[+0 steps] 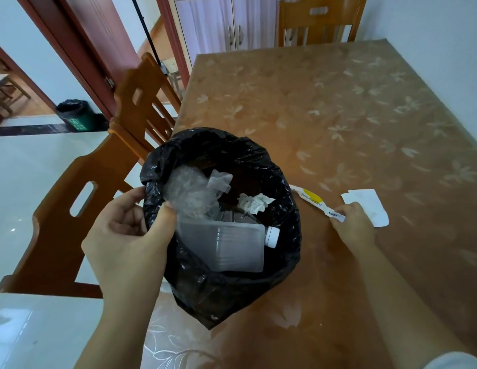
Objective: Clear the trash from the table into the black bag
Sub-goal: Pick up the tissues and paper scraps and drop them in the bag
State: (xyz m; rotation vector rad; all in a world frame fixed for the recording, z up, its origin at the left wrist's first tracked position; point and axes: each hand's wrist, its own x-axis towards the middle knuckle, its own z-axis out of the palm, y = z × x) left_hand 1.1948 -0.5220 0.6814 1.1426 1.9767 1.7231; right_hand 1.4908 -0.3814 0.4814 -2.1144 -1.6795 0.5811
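The left hand (130, 235) grips the near-left rim of the black bag (226, 288), thumb inside and fingers outside, holding the mouth open at the bench (338, 115) edge. The right hand (352, 225) is closed in a pinch on one end of a long white-and-yellow wrapper (313, 199); the free end reaches toward the bag and touches or nearly touches its right rim.

Procedure: lift the wrapper clear of the bench, carry it over the rim and release only once it hangs above the opening (a light strip can catch on the folded plastic). Keep the rim pulled wide.

A white paper scrap (368, 206) lies flat on the bench just beyond the right hand, partly under it. The bag already contains a clear plastic bottle (226, 246), crumpled tissue (254, 203) and clear film (190, 191).
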